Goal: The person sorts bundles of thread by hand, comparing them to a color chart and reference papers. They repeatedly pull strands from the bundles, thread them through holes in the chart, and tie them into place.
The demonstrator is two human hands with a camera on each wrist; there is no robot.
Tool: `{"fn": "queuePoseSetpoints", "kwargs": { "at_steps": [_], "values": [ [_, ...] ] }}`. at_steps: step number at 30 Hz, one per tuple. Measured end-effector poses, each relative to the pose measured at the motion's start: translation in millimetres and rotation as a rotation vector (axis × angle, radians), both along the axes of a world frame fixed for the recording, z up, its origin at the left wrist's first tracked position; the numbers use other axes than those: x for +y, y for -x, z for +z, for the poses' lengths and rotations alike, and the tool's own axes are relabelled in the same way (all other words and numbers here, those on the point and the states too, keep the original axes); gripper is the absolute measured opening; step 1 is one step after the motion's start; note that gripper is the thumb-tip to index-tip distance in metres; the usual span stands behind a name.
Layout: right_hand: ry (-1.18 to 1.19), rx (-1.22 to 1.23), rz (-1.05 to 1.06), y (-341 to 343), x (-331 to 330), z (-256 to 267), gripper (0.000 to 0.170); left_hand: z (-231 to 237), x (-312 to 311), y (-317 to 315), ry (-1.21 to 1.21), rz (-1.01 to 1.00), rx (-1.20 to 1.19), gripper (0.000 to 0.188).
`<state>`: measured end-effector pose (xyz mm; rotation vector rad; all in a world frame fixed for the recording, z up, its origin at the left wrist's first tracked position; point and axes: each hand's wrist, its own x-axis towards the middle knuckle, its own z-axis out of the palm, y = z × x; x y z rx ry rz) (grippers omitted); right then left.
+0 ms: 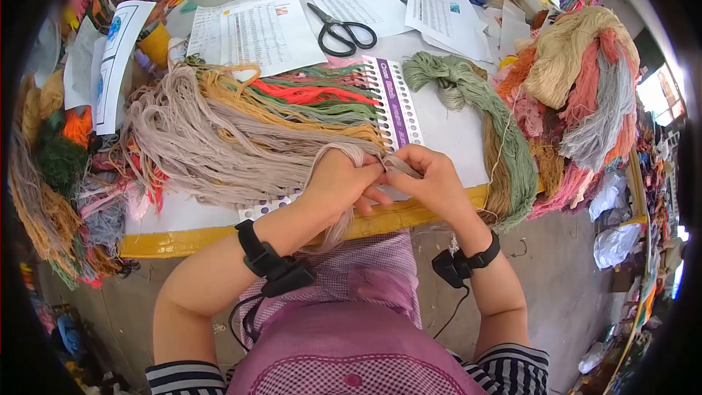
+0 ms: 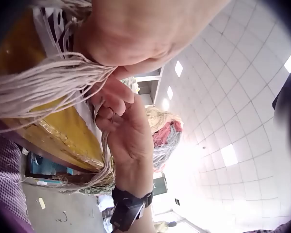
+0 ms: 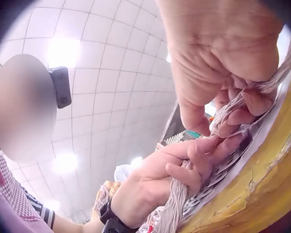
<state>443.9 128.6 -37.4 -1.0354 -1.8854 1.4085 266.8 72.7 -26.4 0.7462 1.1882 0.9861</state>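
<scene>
Both hands meet at the lower end of a white and purple punched card near the table's front edge. Pale greyish thread loops over my left hand, whose fingers pinch strands by the card. My right hand pinches the same pale thread just to the right, fingertips close to the left ones. In the right wrist view, a twisted pale bundle runs through the right hand, and more strands hang from the left hand. Other threads, red and beige, lie left of the card.
Black scissors lie on printed sheets at the back. Green skeins lie right of the card, with a large pile of cream, pink and grey skeins beyond. More coloured thread hangs at the left edge. Yellow tape covers the table's front edge.
</scene>
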Motion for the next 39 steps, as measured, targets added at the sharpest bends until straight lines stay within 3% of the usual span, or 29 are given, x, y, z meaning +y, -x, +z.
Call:
{"fn": "queuePoseSetpoints", "kwargs": {
  "at_steps": [5, 10, 13, 15, 16, 18, 19, 21, 22, 24, 26, 30, 32, 34, 36, 39],
  "values": [
    [0.11, -0.017, -0.038, -4.3, 4.6, 9.1, 0.023, 10.5, -2.8, 31.4, 0.017, 0.053, 0.222, 0.022],
    [0.117, 0.04, -0.044, -0.1, 4.6, 4.1, 0.026, 13.2, -5.5, 29.8, -0.004, -0.014, 0.184, 0.019],
    [0.078, -0.063, -0.064, -1.6, 9.3, 2.6, 0.03, 2.9, -2.8, 38.5, -0.104, 0.039, 0.147, 0.021],
    [0.011, -0.067, -0.042, -2.6, 10.5, -4.9, 0.032, 1.5, -2.9, 46.7, 0.072, 0.155, -0.466, 0.028],
    [0.014, -0.067, -0.044, -2.5, 9.6, -3.3, 0.032, 13.8, -2.1, 43.3, 0.075, 0.153, -0.466, 0.028],
    [-0.033, -0.218, -0.027, -0.8, 9.3, 3.2, 0.037, 40.1, 1.1, 32.6, 0.055, -0.251, -0.206, 0.032],
    [-0.034, -0.222, -0.022, -0.2, 8.3, 1.6, 0.037, 36.0, 2.3, 25.1, 0.054, -0.247, -0.211, 0.032],
    [-0.053, -0.049, -0.096, 1.4, 5.2, -1.6, 0.045, 19.2, 6.7, 9.7, -0.053, -0.444, 0.095, 0.035],
    [-0.051, -0.054, -0.091, 1.0, 4.8, 3.0, 0.045, 13.9, 9.0, 6.9, -0.072, -0.46, 0.132, 0.032],
    [0.006, -0.296, -0.046, -0.1, 4.2, 16.2, 0.045, 10.7, 12.4, 10.7, -0.058, -0.449, 0.129, 0.03],
    [0.012, -0.259, -0.039, 0.7, 3.9, 14.3, 0.043, 16.7, 8.1, 15.6, -0.042, -0.445, 0.133, 0.028],
    [0.022, -0.126, 0.014, -1.2, 9.5, 2.7, 0.047, 27.6, -29.0, 76.2, -0.019, -0.076, -0.114, 0.029],
    [0.03, -0.097, 0.004, -2.2, 7.8, 3.2, 0.049, 42.1, -59.8, 98.4, 0.039, 0.524, -0.139, 0.031],
    [0.035, -0.069, -0.003, 0.3, 3.7, 6.7, 0.05, 34.4, -85.9, 163.4, -0.143, 0.501, -0.243, 0.029],
    [-0.15, -0.347, -0.048, 7.1, -2.1, 12.4, 0.049, 50.5, -105.4, 154.5, -0.077, 0.502, -0.135, 0.028],
    [-0.242, -0.474, -0.075, 14.8, -11.3, 19.9, 0.05, 70.3, -116.8, 144.1, 0.014, 0.609, -0.004, 0.028]
  ]
}}
